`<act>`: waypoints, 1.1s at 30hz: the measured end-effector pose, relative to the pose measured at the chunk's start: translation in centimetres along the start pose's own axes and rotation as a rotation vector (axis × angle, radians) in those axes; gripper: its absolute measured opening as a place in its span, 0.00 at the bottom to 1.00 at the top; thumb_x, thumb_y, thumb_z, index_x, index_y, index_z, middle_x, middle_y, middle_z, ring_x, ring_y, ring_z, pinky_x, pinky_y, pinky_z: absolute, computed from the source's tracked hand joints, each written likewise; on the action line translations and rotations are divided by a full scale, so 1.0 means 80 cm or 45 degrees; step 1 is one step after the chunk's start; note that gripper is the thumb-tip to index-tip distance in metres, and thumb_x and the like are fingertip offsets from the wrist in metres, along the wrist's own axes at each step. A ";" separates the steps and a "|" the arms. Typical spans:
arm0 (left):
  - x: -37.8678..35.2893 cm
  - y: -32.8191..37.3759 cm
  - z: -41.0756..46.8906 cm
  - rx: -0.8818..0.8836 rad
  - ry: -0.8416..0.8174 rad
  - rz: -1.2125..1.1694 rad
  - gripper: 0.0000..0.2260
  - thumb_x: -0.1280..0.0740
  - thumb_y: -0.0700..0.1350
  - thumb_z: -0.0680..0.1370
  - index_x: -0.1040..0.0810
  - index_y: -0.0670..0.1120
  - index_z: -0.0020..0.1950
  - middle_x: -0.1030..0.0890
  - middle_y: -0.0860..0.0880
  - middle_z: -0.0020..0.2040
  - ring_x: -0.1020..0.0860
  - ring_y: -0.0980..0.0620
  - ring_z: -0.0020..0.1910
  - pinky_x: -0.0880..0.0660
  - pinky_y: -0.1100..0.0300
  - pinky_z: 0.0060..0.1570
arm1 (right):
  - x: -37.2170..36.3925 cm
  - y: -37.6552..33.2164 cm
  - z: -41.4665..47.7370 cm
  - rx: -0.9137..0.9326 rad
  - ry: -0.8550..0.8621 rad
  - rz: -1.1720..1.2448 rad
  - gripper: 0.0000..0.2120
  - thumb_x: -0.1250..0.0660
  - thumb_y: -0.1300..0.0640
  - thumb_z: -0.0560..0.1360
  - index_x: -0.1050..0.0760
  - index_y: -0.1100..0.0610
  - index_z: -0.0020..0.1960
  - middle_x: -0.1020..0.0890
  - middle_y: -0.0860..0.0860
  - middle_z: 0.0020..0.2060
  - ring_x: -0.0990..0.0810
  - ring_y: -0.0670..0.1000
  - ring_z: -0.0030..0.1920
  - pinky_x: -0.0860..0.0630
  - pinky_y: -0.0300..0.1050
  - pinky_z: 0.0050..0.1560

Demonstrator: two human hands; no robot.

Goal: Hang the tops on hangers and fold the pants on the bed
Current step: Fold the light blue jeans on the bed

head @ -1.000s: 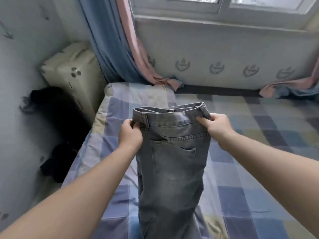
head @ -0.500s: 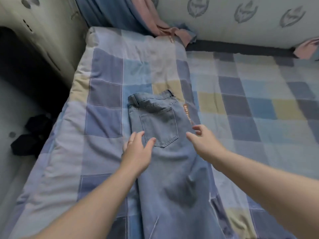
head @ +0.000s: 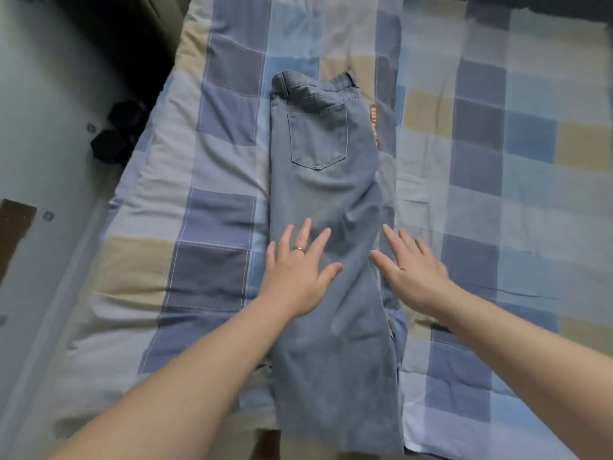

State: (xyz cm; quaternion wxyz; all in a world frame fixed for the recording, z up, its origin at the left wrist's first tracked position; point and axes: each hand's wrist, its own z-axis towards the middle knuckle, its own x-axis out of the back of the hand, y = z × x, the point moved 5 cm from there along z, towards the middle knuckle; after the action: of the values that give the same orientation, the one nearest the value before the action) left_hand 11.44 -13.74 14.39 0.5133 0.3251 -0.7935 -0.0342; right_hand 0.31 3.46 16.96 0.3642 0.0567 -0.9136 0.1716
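Since half a second ago both hands have slid away from the back pocket, down toward the thighs of the jeans (head: 325, 180), and the fingers have spread out flat.

At far left is pale floor (head: 49, 111) with dark, blurred items (head: 116, 131) lying just beside the bed edge. The checked quilt (head: 212, 210) covers the bed. The jeans lie lengthwise along the quilt, folded in half, leg on leg, with the waistband at the far end, the back pocket (head: 318, 139) facing up and the legs running off the near edge of the view.

The left hand (head: 298, 270) rests palm down on the left side of the denim, fingers wide and straight, gripping nothing; a ring (head: 298, 249) shows on one finger. The right hand (head: 411, 270) lies flat at the right edge of the jeans, fingers also wide, partly over the quilt, holding nothing. An orange label (head: 374, 124) sits just beside the jeans, right of the pocket.
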 end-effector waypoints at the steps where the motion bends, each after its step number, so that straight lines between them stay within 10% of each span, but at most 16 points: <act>1: -0.011 0.005 -0.020 0.019 0.003 0.004 0.30 0.50 0.68 0.81 0.53 0.62 0.81 0.59 0.53 0.83 0.62 0.48 0.81 0.58 0.42 0.77 | -0.007 0.009 -0.012 0.016 0.006 -0.015 0.33 0.52 0.31 0.80 0.58 0.38 0.80 0.54 0.46 0.82 0.55 0.54 0.81 0.51 0.59 0.76; 21: -0.300 -0.065 -0.309 0.809 0.205 -0.569 0.29 0.33 0.52 0.80 0.38 0.44 0.78 0.38 0.43 0.78 0.41 0.41 0.76 0.44 0.48 0.75 | -0.311 0.217 -0.155 -0.089 -0.118 0.469 0.31 0.43 0.43 0.83 0.49 0.47 0.82 0.41 0.46 0.80 0.43 0.54 0.79 0.41 0.61 0.76; 28: -0.355 -0.109 -0.279 0.765 0.281 -0.648 0.35 0.25 0.57 0.72 0.33 0.42 0.72 0.32 0.46 0.69 0.27 0.46 0.64 0.31 0.55 0.62 | -0.400 0.254 -0.115 -0.201 -0.068 0.695 0.39 0.34 0.40 0.77 0.51 0.44 0.81 0.37 0.48 0.77 0.37 0.54 0.76 0.37 0.60 0.75; 33: -0.375 -0.131 -0.257 0.764 0.220 -0.944 0.26 0.21 0.57 0.68 0.29 0.49 0.57 0.21 0.58 0.52 0.21 0.60 0.51 0.26 0.60 0.51 | -0.409 0.266 -0.079 -0.328 -0.064 1.107 0.30 0.23 0.48 0.71 0.33 0.52 0.66 0.20 0.51 0.61 0.17 0.51 0.56 0.19 0.51 0.55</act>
State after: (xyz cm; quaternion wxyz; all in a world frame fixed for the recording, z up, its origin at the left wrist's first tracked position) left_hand 41.57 0.33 -3.77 0.4139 0.7215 -0.5535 0.0426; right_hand 23.36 24.90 -6.95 0.2400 -0.3739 -0.8751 0.1920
